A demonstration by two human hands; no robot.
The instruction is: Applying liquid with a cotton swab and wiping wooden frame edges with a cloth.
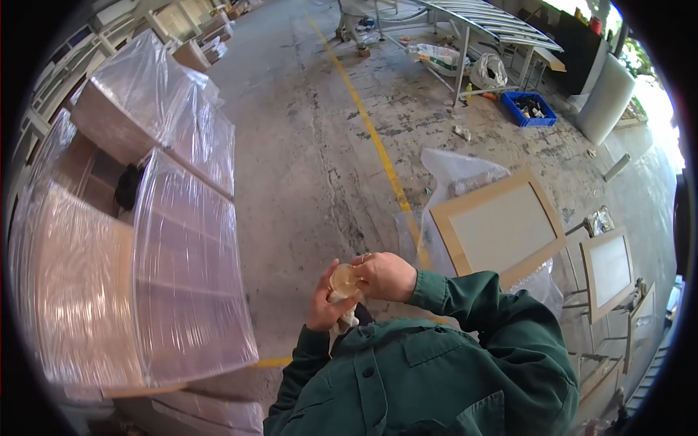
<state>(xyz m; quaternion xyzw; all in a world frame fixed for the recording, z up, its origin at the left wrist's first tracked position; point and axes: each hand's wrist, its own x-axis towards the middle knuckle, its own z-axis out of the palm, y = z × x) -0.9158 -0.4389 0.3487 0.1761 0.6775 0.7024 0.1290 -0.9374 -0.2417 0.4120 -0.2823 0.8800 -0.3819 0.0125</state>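
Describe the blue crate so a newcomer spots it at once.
Find the roller conveyor at the picture's upper right. Just below its right end, left of the big pale roll, sits the blue crate. Unlike the whitish sacks to its left, it is straight-sided, open-topped and bright blue.

Hands (pixel 387 276) between wrapped stacks (pixel 193 291) at left and framed panels (pixel 502 227) at right, crate (pixel 534 121) beyond the panels.

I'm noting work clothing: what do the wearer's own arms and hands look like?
Both arms wear long, dark green fabric sleeves, the right sleeve creased and closed by a cuff, the left sleeve the same colour. Each grip is an ungloved hand: left hand, right hand. Something like a ring shows on a right finger, too small to be sure.
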